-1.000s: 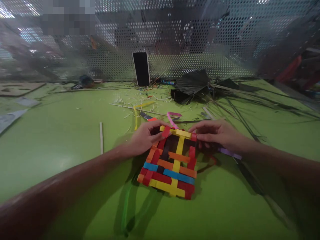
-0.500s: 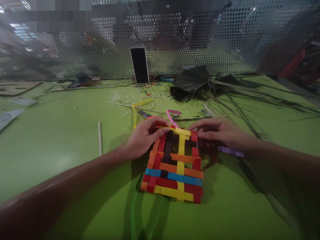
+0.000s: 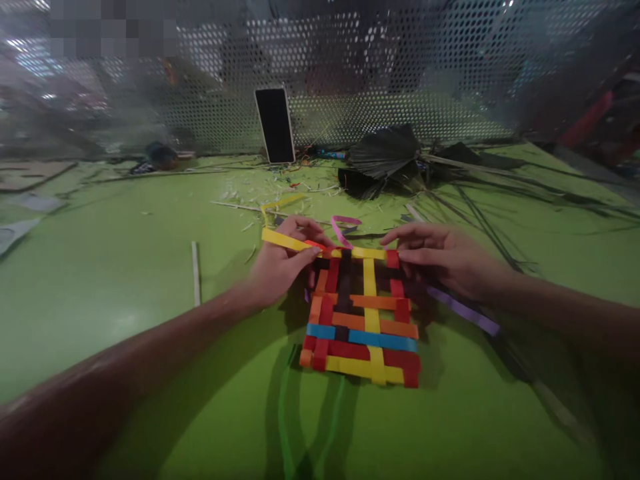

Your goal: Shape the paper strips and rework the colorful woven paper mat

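A woven piece of red, orange, blue, black and yellow strips is held slightly tilted above the green table. My left hand pinches its top left corner between thumb and fingers, and a loose yellow strip end sticks out leftward over that hand. At the top right corner, my right hand grips the edge with its thumb in front; its other fingertips are partly hidden behind the weave. A purple strip extends from beneath my right hand. Green strips hang or lie below the weave.
A phone stands against the perforated metal screen. Dark fan-shaped leaves with long stalks lie at the back right. A pink strip, thin scraps and a pale stick rest on the green table.
The woven piece has shifted slightly right and up in view. The yellow strip end now projects left across my left hand, which holds nearer the corner. The purple strip shows more.
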Demonstrator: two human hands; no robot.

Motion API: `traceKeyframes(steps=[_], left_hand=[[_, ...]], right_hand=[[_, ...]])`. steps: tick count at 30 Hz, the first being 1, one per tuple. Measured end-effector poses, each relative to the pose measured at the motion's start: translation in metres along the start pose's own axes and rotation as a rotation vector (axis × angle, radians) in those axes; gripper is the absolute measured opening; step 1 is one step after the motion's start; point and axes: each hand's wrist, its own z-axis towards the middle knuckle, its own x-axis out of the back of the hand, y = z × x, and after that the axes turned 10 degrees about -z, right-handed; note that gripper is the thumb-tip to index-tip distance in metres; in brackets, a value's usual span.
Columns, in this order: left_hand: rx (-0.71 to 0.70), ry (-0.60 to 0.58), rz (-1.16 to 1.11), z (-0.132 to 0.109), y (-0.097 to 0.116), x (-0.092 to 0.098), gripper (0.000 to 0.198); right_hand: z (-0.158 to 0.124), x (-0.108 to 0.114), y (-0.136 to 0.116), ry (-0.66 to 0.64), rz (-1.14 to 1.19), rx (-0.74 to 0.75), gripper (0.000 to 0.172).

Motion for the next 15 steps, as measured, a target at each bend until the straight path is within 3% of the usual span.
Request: traceKeyframes(steps=[6, 12, 15], left_hand=[[0.101, -0.04, -0.103, 0.0036, -0.0013, 0.0036, 0.039], [0.128, -0.015, -0.104, 0.0039, 0.0031, 0.0037, 0.026], [0.117, -0.118, -0.053, 0.0024, 0.0058, 0.0044, 0.036]], right_hand=[[-0.0006, -0.0026, -0.0032, 0.076, 0.036, 0.013, 0.036], [-0.0006, -0.0014, -0.0013, 0.054, -0.031, 0.017, 0.029], [-0.0003, -0.0018, -0.0019, 0.063, -0.059, 0.011, 0.029]])
